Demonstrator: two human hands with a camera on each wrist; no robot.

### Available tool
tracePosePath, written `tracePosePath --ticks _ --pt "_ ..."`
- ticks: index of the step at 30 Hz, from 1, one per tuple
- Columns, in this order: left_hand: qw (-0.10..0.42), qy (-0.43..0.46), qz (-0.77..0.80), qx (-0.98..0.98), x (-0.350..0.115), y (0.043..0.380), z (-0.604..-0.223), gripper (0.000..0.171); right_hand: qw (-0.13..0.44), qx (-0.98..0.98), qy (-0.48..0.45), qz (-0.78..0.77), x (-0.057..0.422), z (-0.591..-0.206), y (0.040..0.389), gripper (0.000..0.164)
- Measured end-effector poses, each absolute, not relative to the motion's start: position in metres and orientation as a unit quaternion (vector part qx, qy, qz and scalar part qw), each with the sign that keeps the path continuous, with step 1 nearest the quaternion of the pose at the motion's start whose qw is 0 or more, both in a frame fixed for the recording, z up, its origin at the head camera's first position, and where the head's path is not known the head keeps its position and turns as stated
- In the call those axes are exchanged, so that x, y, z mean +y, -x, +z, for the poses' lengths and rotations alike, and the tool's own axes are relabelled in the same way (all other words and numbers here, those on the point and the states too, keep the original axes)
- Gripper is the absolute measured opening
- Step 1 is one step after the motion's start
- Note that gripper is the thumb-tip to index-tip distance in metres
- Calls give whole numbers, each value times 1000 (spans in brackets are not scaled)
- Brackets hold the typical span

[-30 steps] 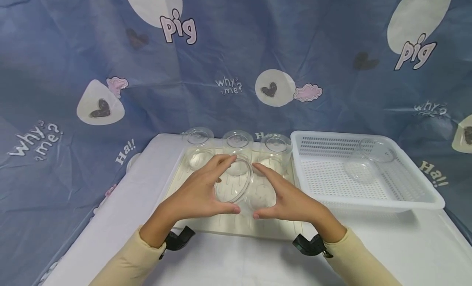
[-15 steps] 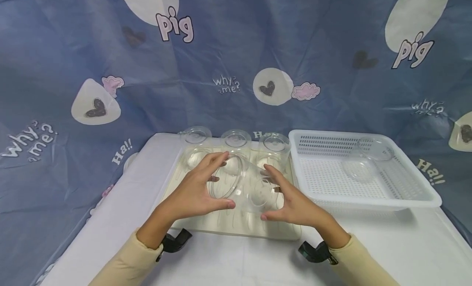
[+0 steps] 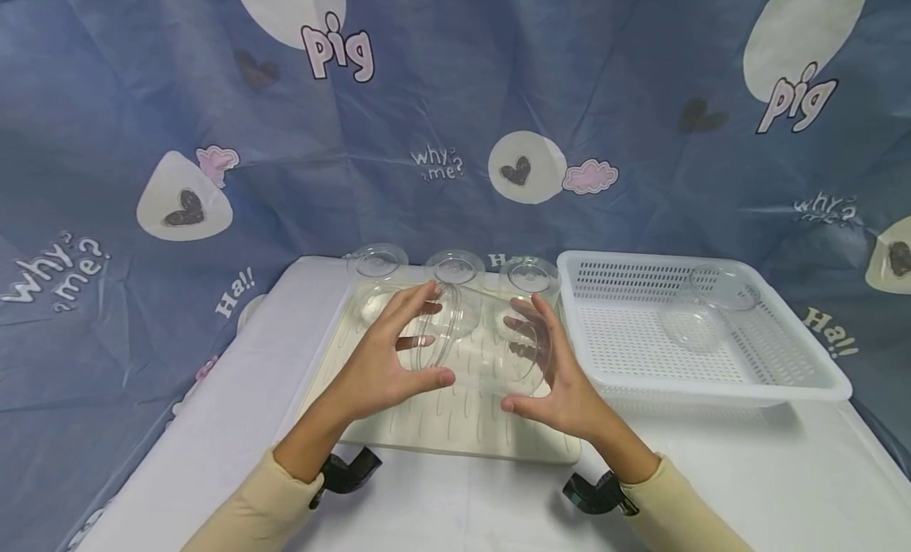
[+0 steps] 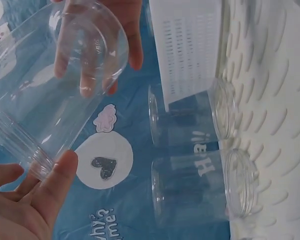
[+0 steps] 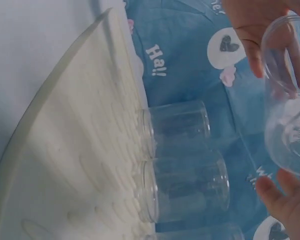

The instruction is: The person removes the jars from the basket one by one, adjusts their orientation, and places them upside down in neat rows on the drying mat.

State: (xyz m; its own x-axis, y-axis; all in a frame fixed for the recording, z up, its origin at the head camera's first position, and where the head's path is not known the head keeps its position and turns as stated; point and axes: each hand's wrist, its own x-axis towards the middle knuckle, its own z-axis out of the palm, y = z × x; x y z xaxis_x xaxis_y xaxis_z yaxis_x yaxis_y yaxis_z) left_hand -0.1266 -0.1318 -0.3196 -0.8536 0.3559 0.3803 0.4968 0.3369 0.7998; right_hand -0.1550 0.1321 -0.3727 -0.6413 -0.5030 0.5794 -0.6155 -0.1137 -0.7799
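Both hands hold one clear plastic jar (image 3: 484,346) tipped on its side, up over the cream ribbed mat (image 3: 455,437). My left hand (image 3: 377,370) has its thumb and fingers about the ringed rim end. Around the base end is my right hand (image 3: 569,394), its fingers showing through the clear wall. In the left wrist view the rim of the jar (image 4: 45,100) lies by the left thumb, and the right-hand fingers spread behind its base. Three similar jars, one of them the middle jar (image 3: 455,269), stand upside down along the mat's far side.
To the right is a white perforated basket (image 3: 719,391), with another clear jar (image 3: 693,327) lying inside. A white cloth covers the table (image 3: 441,504). Behind it hangs a blue printed curtain (image 3: 427,101).
The jar has turned from its mouth facing me to lying more sideways, rim left and base right. My right hand has shifted around to the base end. The standing jars and basket are unmoved.
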Motion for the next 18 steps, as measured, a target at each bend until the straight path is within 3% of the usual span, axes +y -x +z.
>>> tracePosePath --ticks 18 --pt "24 266 -571 -776 -135 130 -333 102 48 -700 -388 598 136 -364 152 122"
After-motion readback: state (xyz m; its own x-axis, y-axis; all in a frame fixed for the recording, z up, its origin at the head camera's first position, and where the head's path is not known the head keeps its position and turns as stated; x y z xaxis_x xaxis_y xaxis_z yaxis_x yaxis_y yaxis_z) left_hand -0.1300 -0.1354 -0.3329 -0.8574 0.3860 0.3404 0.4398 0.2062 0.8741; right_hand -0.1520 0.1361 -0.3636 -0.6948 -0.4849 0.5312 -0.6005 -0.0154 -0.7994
